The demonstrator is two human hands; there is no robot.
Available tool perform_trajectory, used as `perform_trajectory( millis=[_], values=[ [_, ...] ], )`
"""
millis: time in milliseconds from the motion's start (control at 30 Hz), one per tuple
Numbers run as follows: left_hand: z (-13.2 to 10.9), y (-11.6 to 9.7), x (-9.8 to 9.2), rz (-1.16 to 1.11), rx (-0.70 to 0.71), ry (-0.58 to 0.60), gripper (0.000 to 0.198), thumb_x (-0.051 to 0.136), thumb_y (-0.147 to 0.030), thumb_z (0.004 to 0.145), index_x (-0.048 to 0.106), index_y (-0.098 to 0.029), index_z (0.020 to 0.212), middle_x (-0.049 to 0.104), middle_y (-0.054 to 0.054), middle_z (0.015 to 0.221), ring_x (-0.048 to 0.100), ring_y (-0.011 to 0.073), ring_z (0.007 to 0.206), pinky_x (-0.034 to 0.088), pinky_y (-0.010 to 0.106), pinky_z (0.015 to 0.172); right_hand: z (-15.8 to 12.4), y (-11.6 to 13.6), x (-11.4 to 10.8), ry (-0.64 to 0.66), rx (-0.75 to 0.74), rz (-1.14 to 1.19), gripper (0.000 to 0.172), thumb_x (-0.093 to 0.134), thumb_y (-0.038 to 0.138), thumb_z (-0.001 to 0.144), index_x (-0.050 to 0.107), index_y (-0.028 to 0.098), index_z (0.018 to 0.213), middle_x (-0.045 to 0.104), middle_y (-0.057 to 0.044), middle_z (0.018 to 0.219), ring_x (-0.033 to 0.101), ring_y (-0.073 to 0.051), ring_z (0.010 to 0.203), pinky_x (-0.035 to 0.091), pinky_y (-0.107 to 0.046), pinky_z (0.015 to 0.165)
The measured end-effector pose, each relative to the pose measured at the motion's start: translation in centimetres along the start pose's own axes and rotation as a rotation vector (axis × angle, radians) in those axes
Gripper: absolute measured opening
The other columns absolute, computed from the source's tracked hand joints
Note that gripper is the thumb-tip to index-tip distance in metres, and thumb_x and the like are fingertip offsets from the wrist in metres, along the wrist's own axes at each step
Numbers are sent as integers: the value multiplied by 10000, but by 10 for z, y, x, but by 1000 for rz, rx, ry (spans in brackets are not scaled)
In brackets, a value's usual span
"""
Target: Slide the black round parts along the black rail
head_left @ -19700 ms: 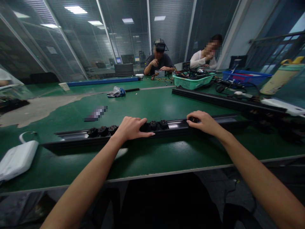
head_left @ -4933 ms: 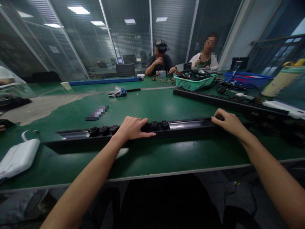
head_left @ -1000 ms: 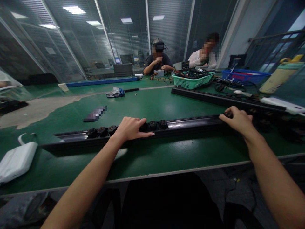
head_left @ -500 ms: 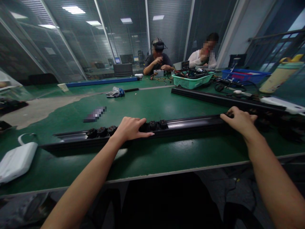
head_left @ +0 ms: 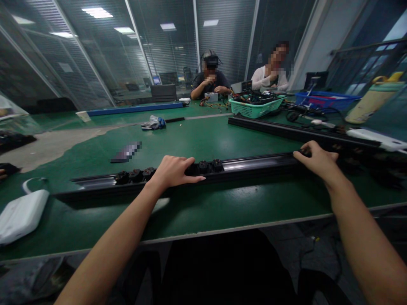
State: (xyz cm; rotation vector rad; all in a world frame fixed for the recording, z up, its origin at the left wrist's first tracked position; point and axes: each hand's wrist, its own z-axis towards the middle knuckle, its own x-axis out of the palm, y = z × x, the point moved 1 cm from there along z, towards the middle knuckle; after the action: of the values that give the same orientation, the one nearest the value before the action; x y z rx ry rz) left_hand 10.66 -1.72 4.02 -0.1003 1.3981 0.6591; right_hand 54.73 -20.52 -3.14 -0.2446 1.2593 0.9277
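Fingers (head_left: 312,146) half-curled, the right hand (head_left: 320,160) grips a black module (head_left: 305,151).

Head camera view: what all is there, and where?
Long grooved rail: 1, black, under both hands
Small round parts: 5 clear, others obscured, black, in that rail
Second long rail: 1, black, beyond, right
Plastic basket: 1, green, far side, right
Tangled cables: uncounted, dark, in basket
Plastic tray: 1, blue, right of basket
Bottle: 1, cream, right edge
Rounded box: 1, white, left edge
Flat oblong thing: 1, dark, beyond rail
Crumpled cloth: 1, grey and blue, centre
Tapered cup: 1, white, far left
Long bar: 1, blue, far side
Table: 1, green, beneath
People: 2, dark and white tops, opposite
Left hand: 1, bare, on rail
Right hand: 1, bare, over one obscured part
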Motion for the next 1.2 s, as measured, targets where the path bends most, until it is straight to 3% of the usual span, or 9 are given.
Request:
perform_trajectory(
  millis=[833,1200],
  values=[
    [0,-1,1,6,-4,-13,728,302,-836,782,632,-211,960,705,86,799,636,218,681,206,290,541,3,-6,-2,-39,64,-26,375,471,601,709,459,261,866,610,-61,789,606,-333,832,326,-481,889],
    [-1,-1,0,-6,0,-8,762,277,-848,779,639,-205,972,711,95,820,632,224,680,197,293,539,8,-10,-1,5,98,-73,400,442,631,716,446,270,888,574,-49,749,587,-319,833,325,-442,873]
  ],
)
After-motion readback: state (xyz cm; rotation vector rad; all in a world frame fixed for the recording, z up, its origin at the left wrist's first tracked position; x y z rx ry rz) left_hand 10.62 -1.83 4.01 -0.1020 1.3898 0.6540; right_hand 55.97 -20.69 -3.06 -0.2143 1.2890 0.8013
